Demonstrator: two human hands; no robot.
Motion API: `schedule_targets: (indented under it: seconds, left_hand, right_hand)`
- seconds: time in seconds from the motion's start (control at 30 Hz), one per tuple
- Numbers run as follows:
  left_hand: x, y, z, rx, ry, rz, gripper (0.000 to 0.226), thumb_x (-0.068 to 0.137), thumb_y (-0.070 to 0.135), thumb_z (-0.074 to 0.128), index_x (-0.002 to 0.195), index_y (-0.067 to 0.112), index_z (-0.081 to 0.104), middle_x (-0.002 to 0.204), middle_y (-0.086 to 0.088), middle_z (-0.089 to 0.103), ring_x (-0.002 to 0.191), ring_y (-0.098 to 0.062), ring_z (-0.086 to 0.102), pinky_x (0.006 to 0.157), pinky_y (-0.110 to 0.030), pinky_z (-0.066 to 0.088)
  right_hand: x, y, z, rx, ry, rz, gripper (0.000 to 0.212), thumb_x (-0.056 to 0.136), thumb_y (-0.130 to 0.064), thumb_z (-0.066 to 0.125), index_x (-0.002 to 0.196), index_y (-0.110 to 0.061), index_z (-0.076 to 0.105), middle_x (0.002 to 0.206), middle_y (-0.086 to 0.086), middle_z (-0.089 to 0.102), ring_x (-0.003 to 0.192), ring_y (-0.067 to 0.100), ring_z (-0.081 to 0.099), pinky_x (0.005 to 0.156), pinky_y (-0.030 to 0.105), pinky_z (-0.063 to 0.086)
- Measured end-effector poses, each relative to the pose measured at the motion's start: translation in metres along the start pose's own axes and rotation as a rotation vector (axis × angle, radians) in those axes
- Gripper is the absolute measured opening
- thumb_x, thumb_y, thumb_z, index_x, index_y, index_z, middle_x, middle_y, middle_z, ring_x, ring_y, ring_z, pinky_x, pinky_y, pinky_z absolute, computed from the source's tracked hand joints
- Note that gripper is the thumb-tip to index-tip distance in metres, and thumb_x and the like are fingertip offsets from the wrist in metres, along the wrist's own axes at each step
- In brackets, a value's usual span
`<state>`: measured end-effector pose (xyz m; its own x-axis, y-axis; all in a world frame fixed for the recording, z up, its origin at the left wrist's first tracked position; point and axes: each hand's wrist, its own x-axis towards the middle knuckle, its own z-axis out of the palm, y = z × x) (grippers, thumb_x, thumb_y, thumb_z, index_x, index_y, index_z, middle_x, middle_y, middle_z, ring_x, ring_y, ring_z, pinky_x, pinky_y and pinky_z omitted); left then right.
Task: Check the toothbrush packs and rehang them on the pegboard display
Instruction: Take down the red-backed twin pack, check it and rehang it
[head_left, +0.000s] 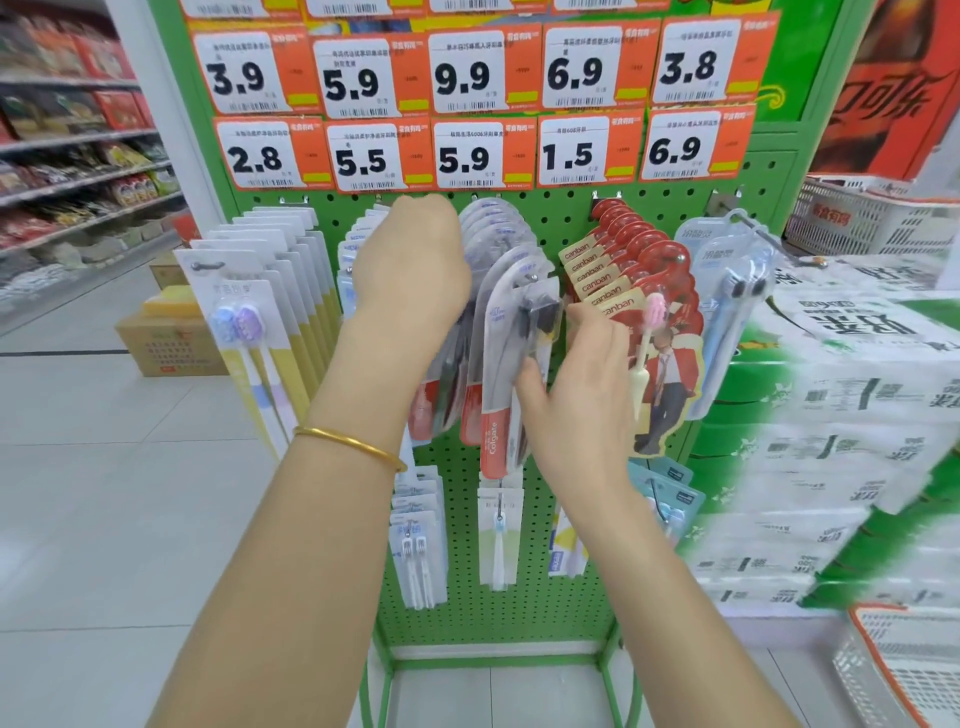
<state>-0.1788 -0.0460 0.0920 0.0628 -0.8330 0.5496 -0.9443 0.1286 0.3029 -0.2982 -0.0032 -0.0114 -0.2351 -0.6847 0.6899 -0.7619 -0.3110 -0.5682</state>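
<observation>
A green pegboard (563, 228) carries rows of toothbrush packs on metal hooks. My left hand (415, 254) reaches up in front of the middle row, its fingers curled round the tops of the grey Colgate packs (498, 234); the fingertips are hidden behind the hand. My right hand (576, 384) lies with straight fingers against the right edge of the front Colgate pack (498, 395), which hangs tilted. Red canban packs (639, 270) hang just right of that hand.
White and yellow packs (280, 270) hang at the left, blue packs (737, 306) at the far right, smaller packs (421, 540) on the lower row. Orange price tags (467, 156) sit above. Stacked white cartons (841, 441) stand right, a cardboard box (166, 338) left.
</observation>
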Motion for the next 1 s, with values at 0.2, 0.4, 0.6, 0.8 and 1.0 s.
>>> schedule_targets:
  seconds: [0.2,0.4,0.6,0.8,1.0]
  left_hand:
    - [-0.031,0.002,-0.01,-0.017,0.039,-0.074,0.009,0.09,-0.003,0.043,0.084,0.004,0.043,0.103,-0.024,0.054,0.078,-0.032,0.045,0.062,-0.037,0.031]
    - [-0.065,-0.008,-0.008,-0.071,0.072,-0.133,0.018,0.088,-0.003,0.043,0.097,-0.013,0.056,0.105,-0.032,0.057,0.084,-0.042,0.056,0.046,-0.035,0.022]
    - [-0.106,-0.027,0.006,-0.188,0.025,-0.166,0.016,0.089,-0.001,0.045,0.076,0.0,0.054,0.082,-0.017,0.055,0.074,-0.035,0.054,0.059,-0.037,0.04]
    - [-0.142,-0.034,0.022,-0.47,-0.184,-0.278,0.018,0.094,0.008,0.047,0.079,0.01,0.057,0.072,0.002,0.053,0.068,-0.017,0.05,0.062,-0.03,0.04]
    - [-0.163,-0.031,0.055,-0.76,-0.379,-0.321,0.024,0.096,0.012,0.05,0.074,0.018,0.057,0.056,0.007,0.041,0.052,-0.009,0.035,0.054,-0.027,0.031]
  right_hand:
    - [-0.008,0.001,-0.001,0.008,-0.002,-0.022,0.053,0.081,-0.011,0.061,0.13,-0.001,0.042,0.118,0.014,0.048,0.105,0.028,0.045,0.077,0.033,0.036]
    - [-0.022,0.007,-0.003,0.012,-0.044,-0.027,0.052,0.084,-0.011,0.059,0.132,-0.001,0.041,0.118,0.014,0.046,0.108,0.028,0.043,0.079,0.028,0.031]
    - [-0.054,0.021,-0.001,0.085,-0.15,0.005,0.041,0.086,-0.014,0.059,0.123,-0.004,0.045,0.111,0.007,0.045,0.1,0.018,0.041,0.073,0.021,0.03]
    - [-0.093,0.049,-0.006,0.394,-0.507,0.29,0.04,0.09,-0.018,0.054,0.13,-0.02,0.047,0.119,-0.008,0.052,0.108,0.01,0.051,0.093,0.031,0.043]
    - [-0.121,0.083,-0.038,0.565,-0.592,0.517,0.014,0.096,-0.019,0.051,0.097,-0.017,0.064,0.095,-0.005,0.066,0.081,0.004,0.06,0.071,0.015,0.045]
